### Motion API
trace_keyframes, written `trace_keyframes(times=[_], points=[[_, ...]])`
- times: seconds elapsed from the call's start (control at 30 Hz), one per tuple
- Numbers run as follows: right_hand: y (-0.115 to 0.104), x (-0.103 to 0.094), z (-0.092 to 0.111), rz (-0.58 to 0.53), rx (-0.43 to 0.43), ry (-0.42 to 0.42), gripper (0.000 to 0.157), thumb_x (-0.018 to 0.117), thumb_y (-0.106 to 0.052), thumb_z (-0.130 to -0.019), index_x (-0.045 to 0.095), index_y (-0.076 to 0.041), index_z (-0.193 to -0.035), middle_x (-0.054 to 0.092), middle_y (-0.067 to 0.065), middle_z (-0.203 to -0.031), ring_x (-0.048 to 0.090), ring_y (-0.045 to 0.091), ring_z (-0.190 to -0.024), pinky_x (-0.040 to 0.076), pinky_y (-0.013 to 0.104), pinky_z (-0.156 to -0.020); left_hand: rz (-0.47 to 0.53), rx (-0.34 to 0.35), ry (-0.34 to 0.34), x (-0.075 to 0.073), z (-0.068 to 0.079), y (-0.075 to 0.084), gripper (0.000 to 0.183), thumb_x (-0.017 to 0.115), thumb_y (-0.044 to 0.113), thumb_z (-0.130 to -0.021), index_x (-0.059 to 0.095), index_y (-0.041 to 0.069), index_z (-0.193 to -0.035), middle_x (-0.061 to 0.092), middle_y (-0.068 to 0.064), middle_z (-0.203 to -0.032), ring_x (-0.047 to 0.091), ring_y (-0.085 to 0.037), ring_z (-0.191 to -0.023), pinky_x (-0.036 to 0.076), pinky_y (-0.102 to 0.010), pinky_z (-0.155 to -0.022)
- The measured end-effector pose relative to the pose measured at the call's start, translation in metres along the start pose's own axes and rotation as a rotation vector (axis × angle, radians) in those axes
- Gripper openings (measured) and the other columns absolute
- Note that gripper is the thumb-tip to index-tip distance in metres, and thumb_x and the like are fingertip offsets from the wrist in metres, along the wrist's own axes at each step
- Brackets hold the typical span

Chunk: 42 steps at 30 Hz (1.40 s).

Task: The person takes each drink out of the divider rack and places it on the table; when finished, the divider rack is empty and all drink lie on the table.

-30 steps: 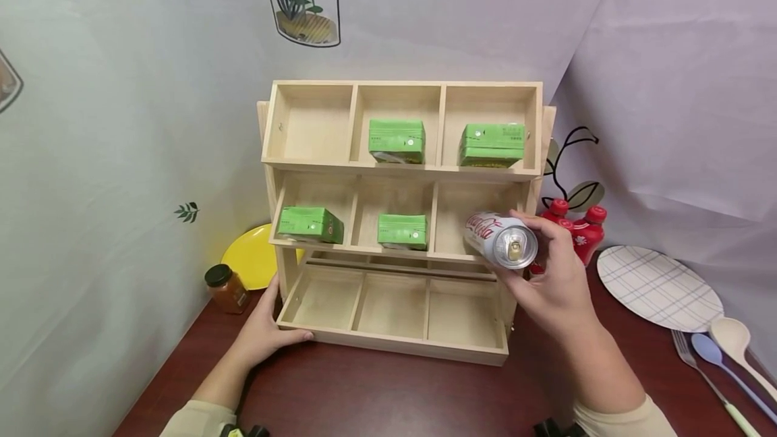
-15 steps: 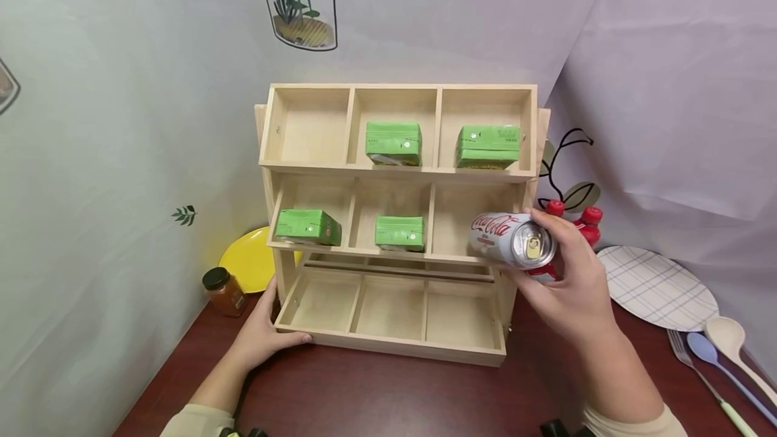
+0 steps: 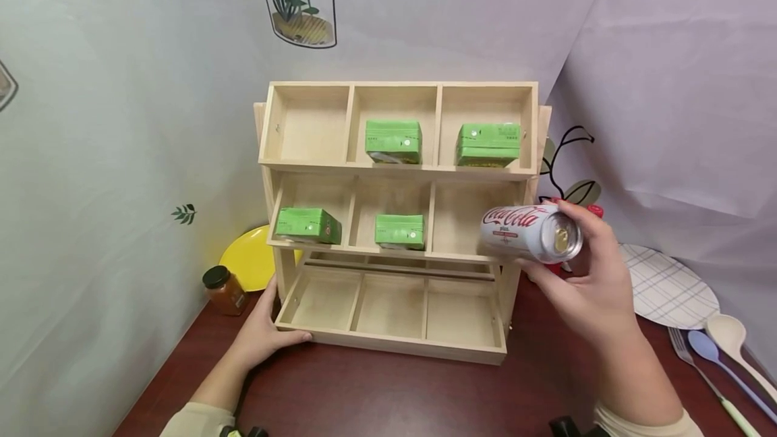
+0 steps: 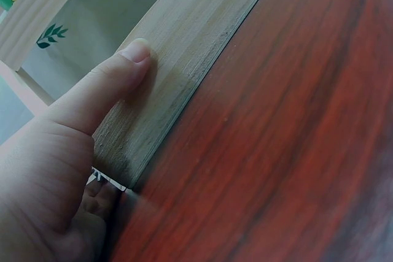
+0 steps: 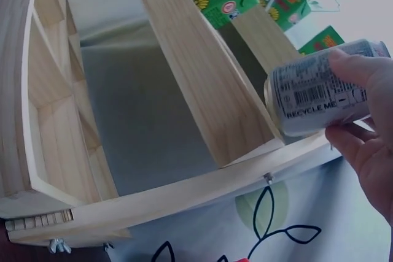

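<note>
My right hand (image 3: 597, 288) grips a silver-white Coca-Cola can (image 3: 514, 233) by its top end. The can lies nearly sideways, lid towards me, at the right compartment of the middle tier of a wooden three-tier rack (image 3: 394, 347). In the right wrist view the can (image 5: 316, 90) has its base close to that tier's front board. At the lower left corner of the rack, my left hand (image 3: 262, 334) holds the bottom tier, its thumb (image 4: 116, 78) along the front board in the left wrist view. Green drink cartons (image 3: 393, 141) stand in several upper and middle compartments.
On the left are a jar with a dark lid (image 3: 224, 292) and a yellow plate (image 3: 249, 258). Red bottles, mostly hidden, stand behind my right hand. A checked plate (image 3: 670, 288), fork (image 3: 692, 356), blue spoon (image 3: 704, 349) and cream ladle (image 3: 725, 334) lie at the right.
My right hand has moved right with the can, which has turned so that more of its printed side shows. My left hand has stayed on the rack's corner.
</note>
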State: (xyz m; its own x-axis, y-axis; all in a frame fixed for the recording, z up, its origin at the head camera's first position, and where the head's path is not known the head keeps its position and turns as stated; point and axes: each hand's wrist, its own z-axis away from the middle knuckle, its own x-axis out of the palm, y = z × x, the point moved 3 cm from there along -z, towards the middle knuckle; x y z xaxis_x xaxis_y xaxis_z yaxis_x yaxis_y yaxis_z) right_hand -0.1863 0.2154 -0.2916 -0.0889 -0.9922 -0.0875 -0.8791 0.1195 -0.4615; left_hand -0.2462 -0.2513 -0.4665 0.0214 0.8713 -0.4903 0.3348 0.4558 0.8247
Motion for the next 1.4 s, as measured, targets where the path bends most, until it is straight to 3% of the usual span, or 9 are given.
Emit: trace_keyframes(times=[0.07, 0.17, 0.33, 0.57, 0.9, 1.4], points=[[0.005, -0.005, 0.002, -0.153, 0.045, 0.012, 0.088, 0.063, 0.039, -0.056, 0.033, 0.016, -0.135, 0.042, 0.037, -0.132, 0.055, 0.029, -0.112, 0.051, 0.026, -0.085, 0.001, 0.001, -0.001, 0.000, 0.000, 0.001, 0.132, 0.097, 0.026, -0.054, 0.013, 0.023, -0.156, 0.030, -0.007, -0.152, 0.038, -0.024, -0.129, 0.034, -0.016, -0.096], [0.008, -0.010, 0.004, -0.298, 0.084, 0.028, 0.093, 0.058, 0.043, -0.055, 0.029, 0.013, -0.138, 0.040, 0.037, -0.134, 0.053, 0.033, -0.115, 0.053, 0.030, -0.082, 0.004, 0.001, -0.001, 0.000, -0.001, 0.002, 0.131, 0.097, 0.026, -0.054, 0.014, 0.023, -0.156, 0.031, -0.007, -0.152, 0.039, -0.023, -0.129, 0.034, -0.016, -0.096], [0.006, -0.016, 0.005, -0.381, 0.104, 0.052, 0.093, 0.059, 0.043, -0.057, 0.029, 0.011, -0.139, 0.042, 0.035, -0.133, 0.056, 0.034, -0.112, 0.055, 0.032, -0.075, -0.016, -0.003, 0.001, 0.000, -0.001, 0.001, 0.131, 0.097, 0.027, -0.054, 0.013, 0.024, -0.156, 0.030, -0.007, -0.152, 0.038, -0.025, -0.129, 0.034, -0.015, -0.095], [0.002, -0.021, 0.004, -0.515, 0.091, 0.069, 0.092, 0.058, 0.043, -0.059, 0.025, 0.013, -0.139, 0.042, 0.038, -0.133, 0.055, 0.038, -0.113, 0.054, 0.034, -0.079, -0.021, -0.010, 0.003, 0.000, 0.000, -0.001, 0.131, 0.096, 0.026, -0.055, 0.013, 0.024, -0.156, 0.031, -0.007, -0.151, 0.039, -0.025, -0.129, 0.036, -0.016, -0.094], [-0.004, -0.024, 0.001, -0.597, 0.057, 0.082, 0.090, 0.060, 0.042, -0.059, 0.025, 0.015, -0.137, 0.042, 0.039, -0.131, 0.054, 0.040, -0.114, 0.053, 0.036, -0.082, -0.014, 0.005, 0.002, 0.001, 0.000, -0.001, 0.133, 0.097, 0.026, -0.054, 0.012, 0.024, -0.156, 0.029, -0.007, -0.152, 0.038, -0.024, -0.129, 0.034, -0.014, -0.094], [0.009, -0.056, 0.003, -0.530, 0.098, 0.160, 0.090, 0.054, 0.045, -0.058, 0.027, 0.015, -0.138, 0.045, 0.034, -0.130, 0.058, 0.035, -0.107, 0.055, 0.034, -0.077, -0.012, 0.011, 0.006, 0.000, 0.000, -0.003, 0.132, 0.096, 0.024, -0.054, 0.013, 0.023, -0.156, 0.031, -0.010, -0.151, 0.038, -0.026, -0.128, 0.035, -0.014, -0.094]])
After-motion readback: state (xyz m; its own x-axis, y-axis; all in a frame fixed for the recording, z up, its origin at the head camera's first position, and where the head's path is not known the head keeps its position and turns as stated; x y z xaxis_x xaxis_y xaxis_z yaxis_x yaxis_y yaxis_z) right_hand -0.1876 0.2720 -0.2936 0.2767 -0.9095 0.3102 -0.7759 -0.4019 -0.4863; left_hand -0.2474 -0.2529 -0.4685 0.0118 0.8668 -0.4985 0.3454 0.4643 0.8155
